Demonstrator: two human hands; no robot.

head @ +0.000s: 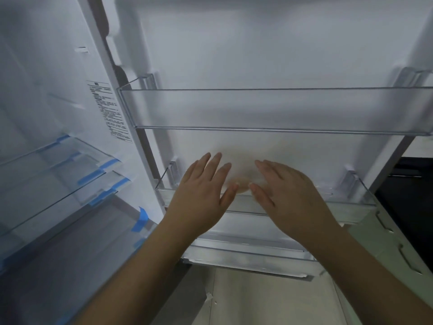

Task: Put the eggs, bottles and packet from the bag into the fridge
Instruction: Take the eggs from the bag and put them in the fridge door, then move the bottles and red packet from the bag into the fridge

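Left hand (202, 193) and right hand (288, 191), fingers extended flat, flank a blurred pale tan egg (241, 185) at the clear plastic middle door shelf (351, 202); whether they touch it cannot be told. A clear plastic upper door shelf (281, 109) hangs above; blue-taped glass fridge shelves (70, 174) lie left

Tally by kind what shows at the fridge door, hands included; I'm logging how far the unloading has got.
Clear plastic door bins: 3 (upper, middle, lower)
Pale tan rounded item between the thumbs, blurred, perhaps an egg: 1
Bare hands: 2 (left hand, right hand)
Total: 6
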